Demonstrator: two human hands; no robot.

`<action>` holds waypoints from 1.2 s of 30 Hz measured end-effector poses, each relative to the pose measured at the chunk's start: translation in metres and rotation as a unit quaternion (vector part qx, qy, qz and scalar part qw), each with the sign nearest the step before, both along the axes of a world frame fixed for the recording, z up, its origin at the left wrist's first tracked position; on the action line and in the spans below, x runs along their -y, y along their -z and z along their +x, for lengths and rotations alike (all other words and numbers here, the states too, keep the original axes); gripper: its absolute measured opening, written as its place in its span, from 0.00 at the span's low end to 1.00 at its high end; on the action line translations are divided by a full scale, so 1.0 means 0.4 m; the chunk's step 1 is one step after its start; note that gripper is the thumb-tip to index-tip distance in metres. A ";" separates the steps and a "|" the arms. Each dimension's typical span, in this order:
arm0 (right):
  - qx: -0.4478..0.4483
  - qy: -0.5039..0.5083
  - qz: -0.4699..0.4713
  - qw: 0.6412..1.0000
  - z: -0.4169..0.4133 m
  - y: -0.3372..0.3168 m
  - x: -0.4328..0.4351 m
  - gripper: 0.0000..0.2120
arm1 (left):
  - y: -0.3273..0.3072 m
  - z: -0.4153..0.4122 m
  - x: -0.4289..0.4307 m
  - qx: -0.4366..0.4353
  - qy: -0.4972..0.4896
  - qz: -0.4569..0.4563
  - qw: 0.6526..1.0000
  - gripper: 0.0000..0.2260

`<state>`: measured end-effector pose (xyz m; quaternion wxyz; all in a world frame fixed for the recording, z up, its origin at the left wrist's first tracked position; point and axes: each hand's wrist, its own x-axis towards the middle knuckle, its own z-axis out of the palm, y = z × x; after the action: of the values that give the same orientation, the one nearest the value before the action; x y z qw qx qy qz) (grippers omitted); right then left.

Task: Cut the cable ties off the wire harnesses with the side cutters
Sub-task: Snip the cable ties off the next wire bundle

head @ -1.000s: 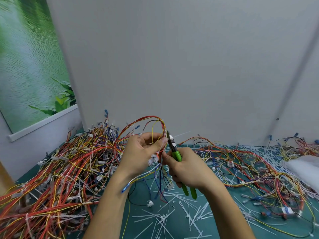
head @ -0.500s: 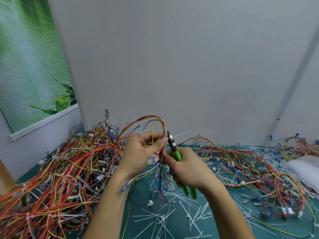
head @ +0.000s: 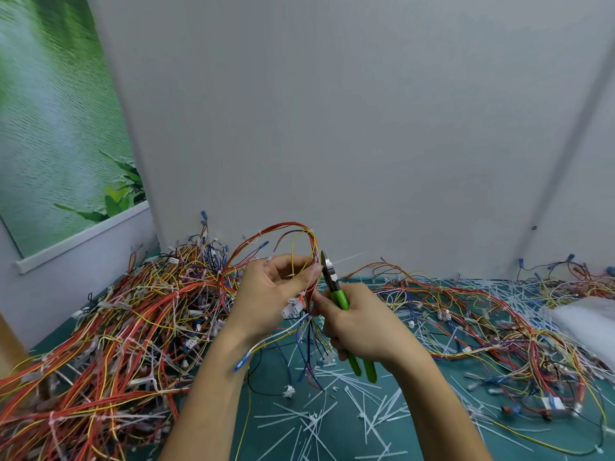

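- Our left hand (head: 269, 294) grasps a looped wire harness (head: 289, 225) of thin red, yellow and black strands. The thumb presses the bundle, raised above the table's middle.
- Our right hand (head: 362, 324) wraps round the glossy green handles of the side cutters (head: 337, 296). Their pointed dark metal tip stands just beside the left thumb; we cannot tell whether it touches a tie.
- Small white plastic connectors (head: 293, 306) dangle under the left hand.
- Snipped cable ties (head: 316, 417), thin straight white strips, litter the teal table (head: 446, 377) near its front edge.
- 2 tangles lie there: a dense heap (head: 116, 327) at the left edge and a looser spread (head: 482, 327) toward the right edge.
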<state>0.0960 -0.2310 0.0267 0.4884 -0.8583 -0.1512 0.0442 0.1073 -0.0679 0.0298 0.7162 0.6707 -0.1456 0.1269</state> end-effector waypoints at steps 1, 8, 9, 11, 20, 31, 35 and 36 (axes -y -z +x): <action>-0.004 0.001 0.005 1.000 0.000 0.000 -0.001 0.16 | 0.000 0.000 -0.001 0.002 -0.001 0.001 1.000 0.06; 0.001 -0.009 -0.002 1.000 -0.002 -0.005 0.004 0.18 | -0.004 -0.003 0.001 -0.006 0.002 -0.003 1.000 0.08; 0.007 -0.010 -0.009 1.000 -0.002 -0.006 0.005 0.18 | -0.004 -0.003 0.001 -0.009 0.006 -0.006 1.000 0.09; 0.008 -0.008 -0.012 1.000 -0.001 -0.006 0.006 0.18 | -0.006 -0.005 0.002 -0.018 0.015 -0.011 1.000 0.10; -0.019 -0.002 0.017 1.000 -0.005 -0.012 0.012 0.16 | -0.007 -0.007 0.010 -0.068 0.032 -0.049 0.996 0.08; -0.034 -0.007 0.002 0.999 -0.008 -0.019 0.017 0.17 | -0.007 -0.008 0.010 -0.091 0.052 -0.068 0.992 0.09; -0.037 -0.004 0.007 0.999 -0.007 -0.019 0.016 0.18 | -0.002 -0.006 0.011 -0.095 0.039 -0.063 0.993 0.14; -0.035 -0.003 0.006 0.999 -0.007 -0.019 0.015 0.18 | -0.002 -0.006 0.011 -0.096 0.039 -0.063 0.993 0.14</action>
<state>0.0930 -0.2372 0.0345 0.4983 -0.8530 -0.1364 0.0748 0.1049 -0.0723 0.0308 0.7722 0.6269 -0.0939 0.0435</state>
